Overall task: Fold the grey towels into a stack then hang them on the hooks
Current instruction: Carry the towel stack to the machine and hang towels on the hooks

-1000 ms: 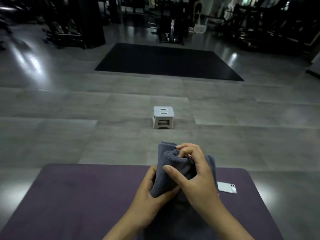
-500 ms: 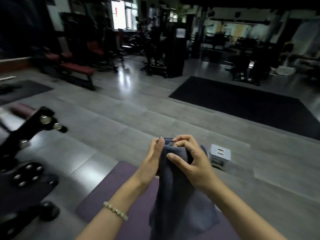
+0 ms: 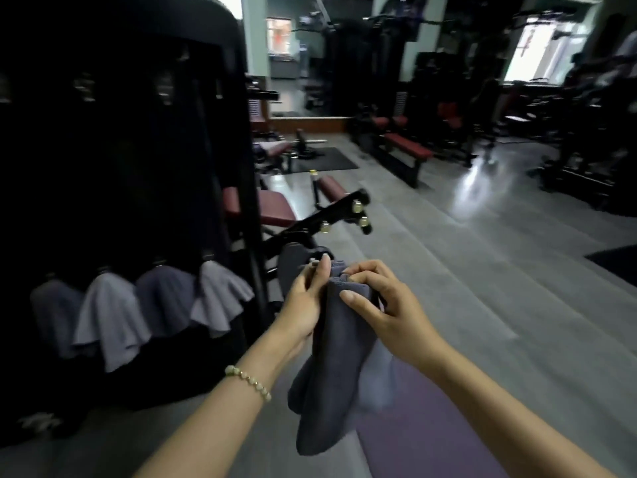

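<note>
Nearest, at about six o'clock, the grey towel [image 3: 331,374] hangs in the air from both hands, its bunched top held up and its loose tail dangling over the edge of the purple mat [image 3: 431,426]. The right hand [image 3: 382,305] has thumb and curled fingers pinching that bunched top. The left hand [image 3: 308,298] lies with fingers nearly straight against the towel's left side; I can't make out whether its thumb has any hold. So most of the weight seems to sit in one pinch, and if that slackens as the cloth is shifted, the folds could spill open or the towel could drop to the floor.

Out at eight to nine o'clock, four hung towels [image 3: 138,305] fan down in a row from the black machine frame [image 3: 138,132]. The hooks above them are lost in shadow, and I see no free one. Reaching in blind, the person might miss, or nudge the nearest hung towel loose.

Between hands and rack, towards eleven o'clock, a black lever with brass knobs [image 3: 344,215] juts out; the dangling tail could snag there. Farther off, at one o'clock, a red bench [image 3: 406,150] stands well apart.
</note>
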Demonstrator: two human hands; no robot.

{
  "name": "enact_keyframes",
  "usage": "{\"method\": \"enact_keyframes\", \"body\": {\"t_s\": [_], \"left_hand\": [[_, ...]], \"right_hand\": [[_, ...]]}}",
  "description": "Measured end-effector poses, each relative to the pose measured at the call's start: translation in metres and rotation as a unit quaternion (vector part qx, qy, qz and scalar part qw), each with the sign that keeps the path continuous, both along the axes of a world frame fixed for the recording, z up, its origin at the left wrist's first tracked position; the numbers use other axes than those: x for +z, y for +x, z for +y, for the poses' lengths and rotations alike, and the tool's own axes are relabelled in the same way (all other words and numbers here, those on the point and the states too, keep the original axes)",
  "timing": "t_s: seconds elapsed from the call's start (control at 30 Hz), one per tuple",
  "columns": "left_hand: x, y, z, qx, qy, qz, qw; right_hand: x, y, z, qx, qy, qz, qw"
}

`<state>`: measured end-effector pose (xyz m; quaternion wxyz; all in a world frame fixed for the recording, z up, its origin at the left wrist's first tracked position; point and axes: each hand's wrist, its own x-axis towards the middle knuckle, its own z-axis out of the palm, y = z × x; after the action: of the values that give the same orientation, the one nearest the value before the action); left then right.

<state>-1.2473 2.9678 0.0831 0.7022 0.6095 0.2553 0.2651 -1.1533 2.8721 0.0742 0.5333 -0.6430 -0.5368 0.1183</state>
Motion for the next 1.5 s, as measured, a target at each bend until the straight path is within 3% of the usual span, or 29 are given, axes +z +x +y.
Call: {"method": "enact_keyframes", "body": {"t_s": [0.2,0.37,0.53,0.67,0.83,1.03,1.33,1.5], "left_hand": [[-0.028,-0.147,0.119,0.180,0.033,0.023,0.983],[-0.023,-0.300,0.193,0.229,0.113,0.040,0.966],[-0.041,-0.413,0.244,0.170,0.211,0.219,0.937],[-0.038,-0.471,0.263,0.103,0.214,0.255,0.937],[-0.027,-0.495,0.279,0.008,0.212,0.269,0.940],[-0.019,-0.490,0.323,0.016,0.264,0.252,0.931],[0.034,-0.453,0.407,0.020,0.269,0.217,0.938],[0.073,-0.428,0.451,0.042,0.261,0.213,0.941]], "right_hand": [[-0.008,-0.084,0.090,0.076,-0.025,-0.044,0.996],[-0.012,-0.160,0.168,0.162,-0.058,-0.101,0.980],[-0.030,-0.246,0.239,0.249,-0.092,-0.187,0.946],[-0.029,-0.307,0.282,0.294,-0.074,-0.301,0.904],[-0.015,-0.356,0.329,0.316,-0.067,-0.268,0.908],[0.006,-0.380,0.372,0.356,-0.083,-0.204,0.908],[0.051,-0.330,0.457,0.356,-0.164,-0.112,0.913],[0.079,-0.298,0.501,0.393,-0.155,-0.040,0.905]]}}
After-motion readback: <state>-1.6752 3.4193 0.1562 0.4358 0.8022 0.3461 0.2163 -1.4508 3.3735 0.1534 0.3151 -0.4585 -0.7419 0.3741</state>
